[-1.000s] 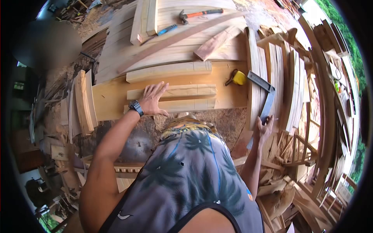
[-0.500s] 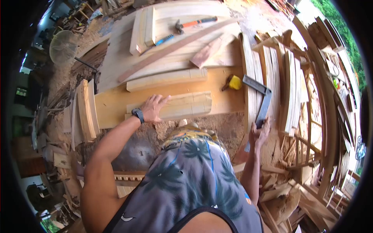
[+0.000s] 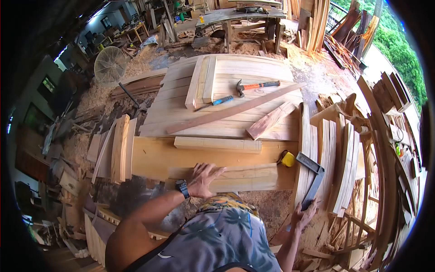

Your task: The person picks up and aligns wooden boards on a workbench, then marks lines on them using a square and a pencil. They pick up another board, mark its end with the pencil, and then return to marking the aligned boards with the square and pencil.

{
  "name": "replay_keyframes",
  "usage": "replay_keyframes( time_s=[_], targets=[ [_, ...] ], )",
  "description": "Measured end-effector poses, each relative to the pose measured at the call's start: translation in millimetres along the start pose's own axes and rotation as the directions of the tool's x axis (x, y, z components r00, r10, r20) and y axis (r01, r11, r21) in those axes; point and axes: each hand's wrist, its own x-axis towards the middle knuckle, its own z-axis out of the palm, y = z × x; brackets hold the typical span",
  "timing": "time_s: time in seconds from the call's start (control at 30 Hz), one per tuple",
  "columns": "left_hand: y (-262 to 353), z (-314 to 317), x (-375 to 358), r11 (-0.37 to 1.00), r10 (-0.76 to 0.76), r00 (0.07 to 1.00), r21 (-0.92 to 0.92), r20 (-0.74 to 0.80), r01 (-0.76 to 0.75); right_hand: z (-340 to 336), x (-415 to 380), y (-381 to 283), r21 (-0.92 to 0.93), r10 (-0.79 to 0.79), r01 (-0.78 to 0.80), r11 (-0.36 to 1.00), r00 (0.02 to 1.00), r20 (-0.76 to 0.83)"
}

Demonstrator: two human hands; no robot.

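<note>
My left hand (image 3: 205,180), with a watch at the wrist, lies over a pale wooden piece (image 3: 247,177) on the near side of the bench board, its fingers spread. In my right hand (image 3: 304,216) is the near end of a dark metal try square (image 3: 313,183), whose other arm rests over the planks at the right. A yellow tape measure (image 3: 286,158) sits between the wooden piece and the square. Farther back lies a second pale wooden piece (image 3: 217,144), roughly parallel to the first.
Behind, a wide plank panel (image 3: 181,120) carries a claw hammer (image 3: 258,85), a blue-handled tool (image 3: 223,100), a long brown strip (image 3: 235,109) and a short block (image 3: 270,120). Curved planks (image 3: 121,147) stand at the left. A fan (image 3: 110,65) and a workbench (image 3: 240,17) are beyond.
The view has tilted upward, bringing the far workbench into sight. The near wooden piece appears shifted slightly right, closer to the tape measure. My right hand still holds the try square.
</note>
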Motion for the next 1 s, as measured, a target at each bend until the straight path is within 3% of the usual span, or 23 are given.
replay_keyframes(
  time_s=[0.1,0.13,0.2,0.23,0.27,0.3,0.33,0.37,0.4,0.43,0.5,0.57,0.6,0.63,0.77,0.83,0.9,0.93,1.0],
  targets=[
    [-3,-13,39,0.995,-0.100,0.991,-0.035,-0.084,0.098,-1,-2,-5,-0.022,0.014,-0.014,1.000,1.000,-0.018],
    [-6,-20,60,0.992,-0.120,0.976,0.022,-0.181,0.126,1,-2,-3,-0.042,0.002,-0.003,0.999,1.000,-0.031],
    [-21,-32,115,0.970,-0.227,0.923,-0.162,-0.311,0.184,1,0,-4,-0.044,0.012,-0.014,0.999,0.999,-0.033],
    [-42,-32,142,0.939,-0.343,0.897,-0.122,-0.280,0.321,1,1,-5,-0.042,0.024,-0.025,0.999,0.999,-0.036],
    [-54,-45,177,0.836,-0.542,0.825,-0.206,-0.160,0.509,0,2,-4,-0.046,0.021,-0.022,0.999,0.999,-0.038],
    [-76,-62,211,0.678,-0.635,0.771,-0.446,0.046,0.585,1,4,-3,-0.037,0.027,-0.029,0.999,0.999,-0.043],
    [-129,-35,242,0.637,-0.642,0.765,-0.526,0.042,0.564,1,6,0,-0.029,0.035,-0.036,0.999,0.998,-0.047],
    [-134,-50,263,0.527,-0.648,0.759,-0.677,0.073,0.514,1,8,2,-0.033,0.030,-0.032,0.999,0.998,-0.055],
    [-163,-51,289,0.438,-0.593,0.774,-0.718,0.222,0.542,2,10,3,0.025,0.070,-0.069,0.997,0.997,-0.043],
    [-201,-35,318,0.358,-0.548,0.800,-0.795,0.246,0.490,2,9,3,0.082,0.110,-0.108,0.991,0.994,-0.026],
    [-240,-36,362,0.340,-0.548,0.802,-0.814,0.236,0.471,5,8,2,0.017,0.115,-0.115,0.993,0.992,-0.041],
    [-252,-49,391,0.401,-0.693,0.700,-0.716,0.171,0.572,8,4,5,-0.002,0.114,-0.115,0.993,0.992,-0.060],
    [-263,-50,403,0.421,-0.698,0.699,-0.698,0.158,0.579,6,4,-6,-0.040,0.158,-0.160,0.986,0.986,-0.056],
    [-273,-46,417,0.423,-0.795,0.598,-0.613,0.103,0.668,6,4,-8,-0.049,0.163,-0.166,0.985,0.985,-0.055],
    [-311,-40,456,0.454,-0.794,0.603,-0.583,0.078,0.674,11,-2,-17,-0.126,0.171,-0.176,0.976,0.984,-0.053],
    [-345,-4,481,0.516,-0.812,0.583,-0.500,-0.026,0.696,10,-3,-30,-0.243,0.150,-0.158,0.957,0.987,-0.049],
    [-407,68,517,0.504,-0.860,0.466,-0.487,-0.208,0.713,9,-3,-34,-0.266,0.185,-0.185,0.946,0.982,-0.025],
    [-347,7,499,0.449,-0.874,0.483,-0.447,-0.042,0.774,10,-4,-32,-0.266,0.155,-0.158,0.951,0.987,-0.032],
    [-393,52,516,0.455,-0.881,0.462,-0.439,-0.098,0.775,11,-3,-29,-0.279,0.130,-0.136,0.951,0.991,-0.038]
  ],
)
